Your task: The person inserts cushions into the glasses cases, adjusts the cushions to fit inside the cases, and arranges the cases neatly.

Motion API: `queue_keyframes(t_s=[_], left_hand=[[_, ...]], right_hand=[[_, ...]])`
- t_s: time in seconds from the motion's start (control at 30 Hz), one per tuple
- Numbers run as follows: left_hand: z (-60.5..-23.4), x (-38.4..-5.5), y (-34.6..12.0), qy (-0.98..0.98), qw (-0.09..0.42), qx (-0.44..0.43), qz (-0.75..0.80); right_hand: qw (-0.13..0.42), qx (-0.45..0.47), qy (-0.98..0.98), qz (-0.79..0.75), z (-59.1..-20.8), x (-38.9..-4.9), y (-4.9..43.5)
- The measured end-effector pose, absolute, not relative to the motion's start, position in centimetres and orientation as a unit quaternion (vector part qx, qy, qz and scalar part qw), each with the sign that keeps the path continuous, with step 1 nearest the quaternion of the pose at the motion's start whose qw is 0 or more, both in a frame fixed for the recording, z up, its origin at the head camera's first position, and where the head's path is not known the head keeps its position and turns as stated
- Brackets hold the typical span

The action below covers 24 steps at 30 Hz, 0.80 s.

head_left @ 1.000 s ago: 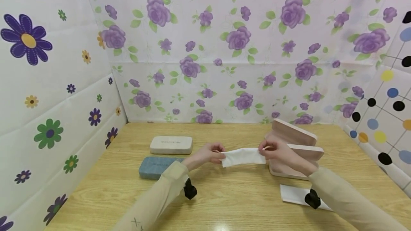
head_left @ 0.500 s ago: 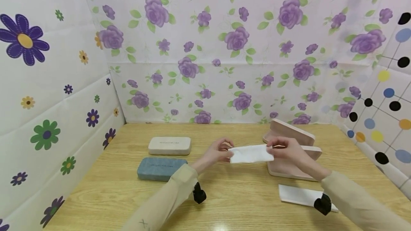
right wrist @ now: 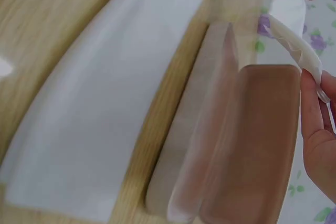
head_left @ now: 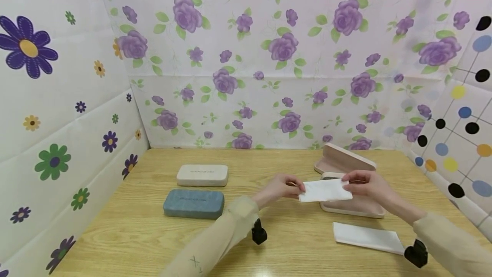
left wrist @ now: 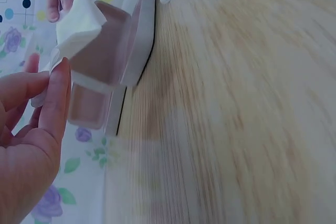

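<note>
A folded white cloth (head_left: 326, 190) stretches between the two hands, held up in front of the open pale pink eyeglass cases. Its left end is pinched by the left hand (head_left: 282, 189); the right hand (head_left: 368, 185) pinches the upper right corner. In the left wrist view the cloth (left wrist: 79, 27) bows toward the camera between the fingers. The front open case (head_left: 357, 209) is partly covered by the cloth and the right hand, and its pink interior (right wrist: 257, 140) shows in the right wrist view. Behind it is another open case with a raised lid (head_left: 347, 159).
A second folded white cloth (head_left: 367, 237) lies flat on the wooden table (head_left: 292, 247), near the right wrist camera (head_left: 416, 253). To the left are two closed cases, one cream (head_left: 202, 175) and one blue (head_left: 194, 204). Patterned sheets surround the table.
Both hands have moved to the right with the white cloth, now in front of the open cases. The blue case and the flat cloth, partly covered before by the arms, are now uncovered.
</note>
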<state>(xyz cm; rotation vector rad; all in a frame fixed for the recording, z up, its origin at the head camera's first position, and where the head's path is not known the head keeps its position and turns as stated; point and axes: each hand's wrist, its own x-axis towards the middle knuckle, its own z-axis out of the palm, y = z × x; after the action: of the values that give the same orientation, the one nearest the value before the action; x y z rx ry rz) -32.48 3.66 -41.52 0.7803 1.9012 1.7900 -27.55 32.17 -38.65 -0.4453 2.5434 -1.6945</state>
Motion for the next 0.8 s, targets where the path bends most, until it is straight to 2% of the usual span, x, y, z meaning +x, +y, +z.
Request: queue_keyframes(t_s=[0.43,0.6,0.8], left_hand=[[-41.7,-31.7,7.2,0.67,0.199,0.313,0.643],[-42.3,-32.0,8.2,0.676,0.191,0.307,0.642],[-43.2,-32.1,9.5,0.665,0.209,0.309,0.646]], right_hand=[[0.016,-0.137,0.832,-0.537,-39.7,-26.3,35.7],[-0.005,-0.126,0.835,-0.536,-40.2,-26.0,36.8],[-0.014,-0.111,0.844,-0.524,-41.2,-25.5,37.7]])
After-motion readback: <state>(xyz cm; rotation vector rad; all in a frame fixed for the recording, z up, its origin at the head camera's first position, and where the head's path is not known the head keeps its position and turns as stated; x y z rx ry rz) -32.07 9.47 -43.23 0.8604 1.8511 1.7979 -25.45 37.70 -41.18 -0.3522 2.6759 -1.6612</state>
